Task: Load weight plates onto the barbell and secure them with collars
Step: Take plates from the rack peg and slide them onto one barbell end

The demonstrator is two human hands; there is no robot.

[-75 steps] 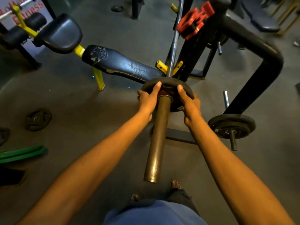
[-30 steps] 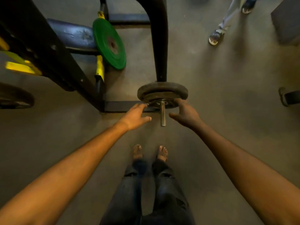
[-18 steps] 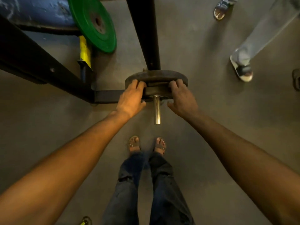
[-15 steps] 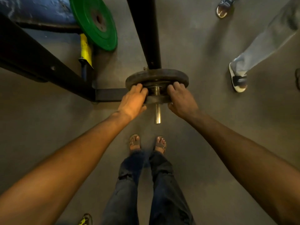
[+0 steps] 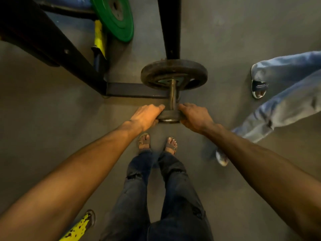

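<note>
A small black weight plate (image 5: 169,116) sits at the near tip of a metal storage peg (image 5: 172,94) on a black rack. My left hand (image 5: 146,114) grips its left edge and my right hand (image 5: 195,115) grips its right edge. A larger black plate (image 5: 173,70) stays further back on the same peg, against the rack. The barbell and collars are out of view.
A green plate (image 5: 113,16) hangs on the rack at the top left, by a yellow post (image 5: 99,38). Black rack beams (image 5: 52,44) run left and up. Another person's legs in light jeans (image 5: 281,105) stand close on the right. My feet (image 5: 157,144) are just below the peg.
Both hands have drawn the small plate along the peg towards me, away from the larger plate. The other person has stepped closer on the right.
</note>
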